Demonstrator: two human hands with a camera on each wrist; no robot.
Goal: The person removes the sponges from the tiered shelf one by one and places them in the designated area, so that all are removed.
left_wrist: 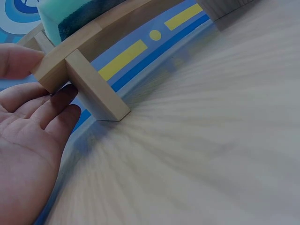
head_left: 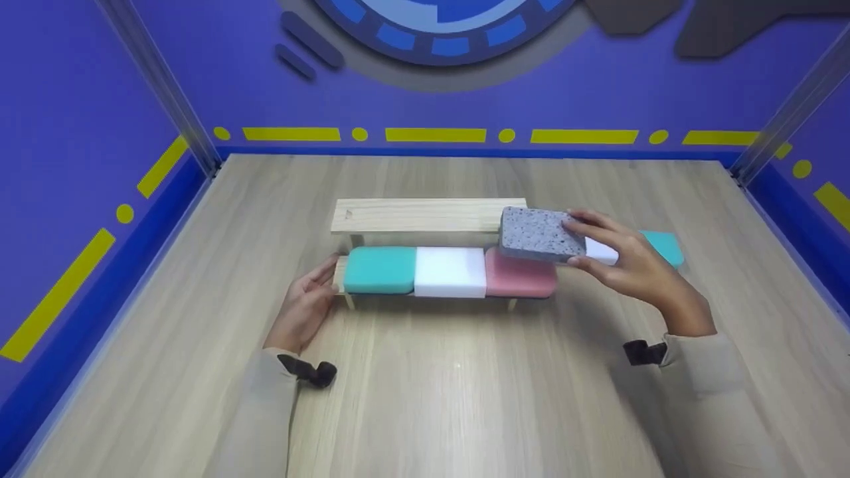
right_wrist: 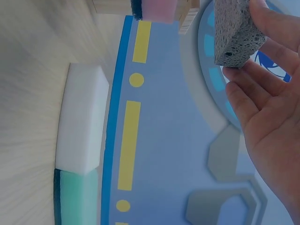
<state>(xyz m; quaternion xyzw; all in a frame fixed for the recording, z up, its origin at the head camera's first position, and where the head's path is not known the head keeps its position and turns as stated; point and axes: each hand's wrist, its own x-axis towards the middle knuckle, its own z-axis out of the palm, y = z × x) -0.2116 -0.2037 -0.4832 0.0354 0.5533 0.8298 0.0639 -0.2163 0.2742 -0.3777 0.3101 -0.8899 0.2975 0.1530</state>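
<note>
My left hand [head_left: 307, 302] pinches the left end of a small wooden bench [left_wrist: 96, 86], thumb at the top edge and fingers underneath. On this bench lie, in a row, a green sponge [head_left: 379, 270] with a dark scouring layer, a white sponge [head_left: 449, 272] and a pink sponge [head_left: 524, 277]. My right hand [head_left: 621, 255] holds a grey porous block [head_left: 539, 232], like a pumice stone, between thumb and fingers. The block is raised above the pink sponge's back edge and hides part of it in the head view.
Behind the bench stands a second wooden plank [head_left: 425, 215] on legs. On the table to the right, another white sponge [right_wrist: 82, 119] and another green sponge [right_wrist: 78, 197] lie end to end, partly behind my right hand in the head view. Blue panels [head_left: 458, 109] wall the table.
</note>
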